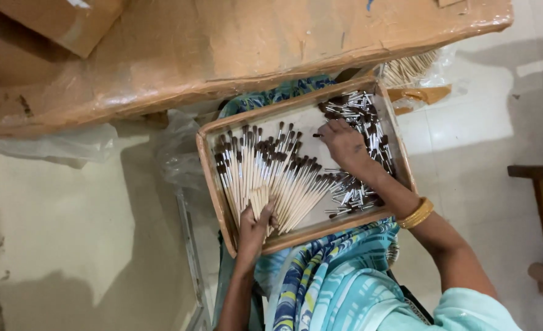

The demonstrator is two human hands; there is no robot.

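Centre of frame: tray [213,184] on lap. Left hand [254,228] closed around the base of a fanned bundle of wooden brush sticks [271,178]. Right hand [344,142], fingers curled, picks among loose metal-ferruled tips [363,122] at upper right. Many tips remain unsorted.

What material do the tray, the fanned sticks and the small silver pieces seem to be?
Tray: probably cardboard or thin wood, matte brown with a raised rim.
Sticks: pale, dull, thin, likely wood, with dark tips.
Small pieces: shiny silver tubes, apparently metal, with dark ends.
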